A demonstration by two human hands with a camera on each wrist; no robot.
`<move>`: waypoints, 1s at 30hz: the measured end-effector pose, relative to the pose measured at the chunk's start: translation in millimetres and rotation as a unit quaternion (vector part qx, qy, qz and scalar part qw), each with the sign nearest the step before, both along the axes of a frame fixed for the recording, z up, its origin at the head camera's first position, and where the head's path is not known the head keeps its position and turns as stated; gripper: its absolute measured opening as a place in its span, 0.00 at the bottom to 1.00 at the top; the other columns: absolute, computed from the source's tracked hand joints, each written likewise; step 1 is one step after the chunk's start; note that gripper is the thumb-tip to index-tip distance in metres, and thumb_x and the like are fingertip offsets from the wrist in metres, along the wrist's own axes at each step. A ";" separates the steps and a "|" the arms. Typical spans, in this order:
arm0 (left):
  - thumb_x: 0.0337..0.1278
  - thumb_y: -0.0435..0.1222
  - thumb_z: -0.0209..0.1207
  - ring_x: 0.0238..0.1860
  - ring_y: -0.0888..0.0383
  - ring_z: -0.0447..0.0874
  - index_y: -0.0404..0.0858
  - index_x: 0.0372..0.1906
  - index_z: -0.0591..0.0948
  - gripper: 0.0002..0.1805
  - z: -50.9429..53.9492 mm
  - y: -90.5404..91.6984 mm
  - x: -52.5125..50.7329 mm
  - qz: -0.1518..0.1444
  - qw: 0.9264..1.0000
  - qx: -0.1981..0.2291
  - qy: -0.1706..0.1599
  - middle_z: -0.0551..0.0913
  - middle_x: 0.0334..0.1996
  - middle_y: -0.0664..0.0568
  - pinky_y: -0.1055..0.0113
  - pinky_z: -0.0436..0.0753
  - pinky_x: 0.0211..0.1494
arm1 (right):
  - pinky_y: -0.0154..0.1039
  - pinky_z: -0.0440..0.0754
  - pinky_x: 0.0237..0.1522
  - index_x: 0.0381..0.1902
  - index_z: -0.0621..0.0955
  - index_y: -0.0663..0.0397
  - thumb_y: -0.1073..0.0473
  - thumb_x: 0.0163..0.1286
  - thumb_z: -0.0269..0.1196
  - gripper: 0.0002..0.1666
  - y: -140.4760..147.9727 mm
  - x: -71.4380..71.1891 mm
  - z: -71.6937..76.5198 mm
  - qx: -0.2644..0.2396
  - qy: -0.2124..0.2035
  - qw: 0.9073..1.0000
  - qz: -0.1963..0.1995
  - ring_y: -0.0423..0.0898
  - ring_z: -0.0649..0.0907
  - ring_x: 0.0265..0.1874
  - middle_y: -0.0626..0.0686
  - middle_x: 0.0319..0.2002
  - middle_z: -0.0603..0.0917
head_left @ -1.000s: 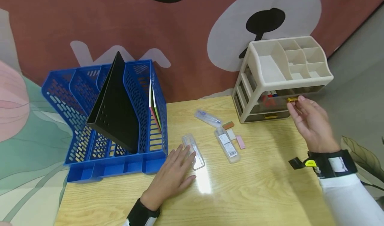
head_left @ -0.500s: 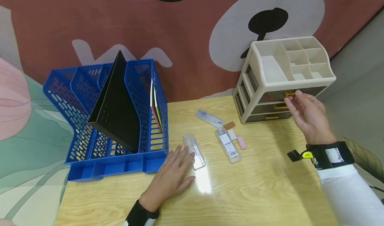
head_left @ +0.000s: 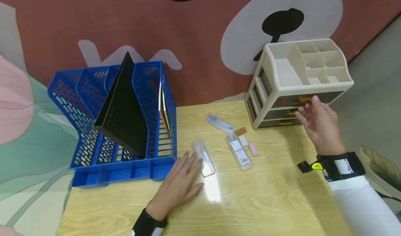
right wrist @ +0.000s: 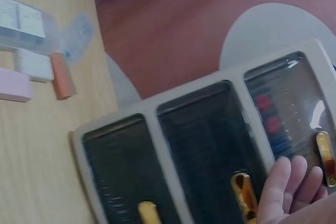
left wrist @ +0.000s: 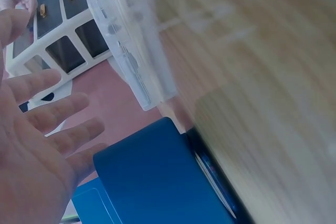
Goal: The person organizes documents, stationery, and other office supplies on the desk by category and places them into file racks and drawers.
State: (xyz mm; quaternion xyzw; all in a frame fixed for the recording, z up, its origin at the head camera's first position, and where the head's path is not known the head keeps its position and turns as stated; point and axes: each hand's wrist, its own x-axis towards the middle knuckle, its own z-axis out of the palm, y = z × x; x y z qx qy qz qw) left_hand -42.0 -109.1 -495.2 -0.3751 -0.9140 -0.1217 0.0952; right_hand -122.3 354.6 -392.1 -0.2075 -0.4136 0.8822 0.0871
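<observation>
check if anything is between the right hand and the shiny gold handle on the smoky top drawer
Nothing visible stands between the right hand and the shiny gold handle of the smoky see-through top drawer; the fingers are close beside the handle. The pink rectangular block lies off to the side on the wooden table.

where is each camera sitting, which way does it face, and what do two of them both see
Head: worn on the head, facing forward and down at the table, blue rack and drawer unit; left hand and right hand show.
Left wrist: worn on that wrist, looking past the left hand's fingers at a clear case, with the right hand small in the corner.
Right wrist: worn on that wrist, facing the drawer fronts; the right hand's fingers show.
Shared: head and right wrist both show the pink block.
</observation>
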 end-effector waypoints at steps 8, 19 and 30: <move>0.66 0.56 0.62 0.76 0.38 0.67 0.42 0.76 0.71 0.39 -0.2 -0.6 0.2 0.001 1.000 0.000 -0.003 0.70 0.75 0.40 0.41 0.72 0.74 | 0.38 0.88 0.42 0.51 0.76 0.54 0.57 0.74 0.66 0.14 -2.0 13.9 -19.5 -0.022 0.002 0.999 -0.038 0.46 0.80 0.42 0.51 0.41 0.77; 0.68 0.57 0.59 0.77 0.37 0.65 0.43 0.78 0.68 0.39 0.4 1.8 -5.7 0.006 1.000 -0.008 -0.018 0.68 0.76 0.39 0.40 0.71 0.74 | 0.38 0.84 0.61 0.56 0.76 0.53 0.65 0.76 0.62 0.13 3.3 11.7 -32.0 -0.118 -0.025 0.992 -0.025 0.45 0.79 0.51 0.52 0.48 0.75; 0.70 0.58 0.56 0.79 0.39 0.61 0.43 0.79 0.66 0.40 1.4 14.9 -14.2 0.007 1.000 -0.009 -0.020 0.65 0.78 0.40 0.42 0.68 0.77 | 0.37 0.79 0.67 0.57 0.77 0.53 0.69 0.75 0.61 0.16 0.1 -1.5 -37.0 -0.204 -0.031 0.978 0.002 0.44 0.79 0.54 0.53 0.51 0.75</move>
